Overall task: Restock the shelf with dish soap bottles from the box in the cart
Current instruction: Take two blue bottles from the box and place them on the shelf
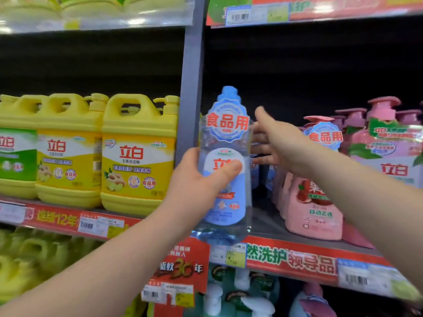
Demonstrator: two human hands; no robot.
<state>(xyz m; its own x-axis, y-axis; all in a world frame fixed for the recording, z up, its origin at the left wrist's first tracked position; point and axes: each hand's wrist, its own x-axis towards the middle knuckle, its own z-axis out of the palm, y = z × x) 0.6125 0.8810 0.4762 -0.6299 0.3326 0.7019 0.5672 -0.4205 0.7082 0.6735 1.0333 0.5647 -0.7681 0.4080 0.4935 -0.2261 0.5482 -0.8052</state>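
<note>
**Clear bottle held up at the shelf front**

The left hand [201, 179] is clamped around a clear dish soap bottle [225, 161] with a blue cap and blue-and-white label, thumb across the label, holding it upright at the middle of the view, its base just above the red shelf edge [290, 259]. The right hand [272, 143], at about 3 o'clock from the bottle, reaches into the shelf with fingers spread; it seems to touch the blue-labelled bottles standing behind [255, 175], though the held bottle partly hides the contact. At 9 o'clock stand yellow jugs [137, 156], past the grey upright [191, 88]. At 3 o'clock, beyond the right arm, stand pink pump bottles [313, 202].
</note>
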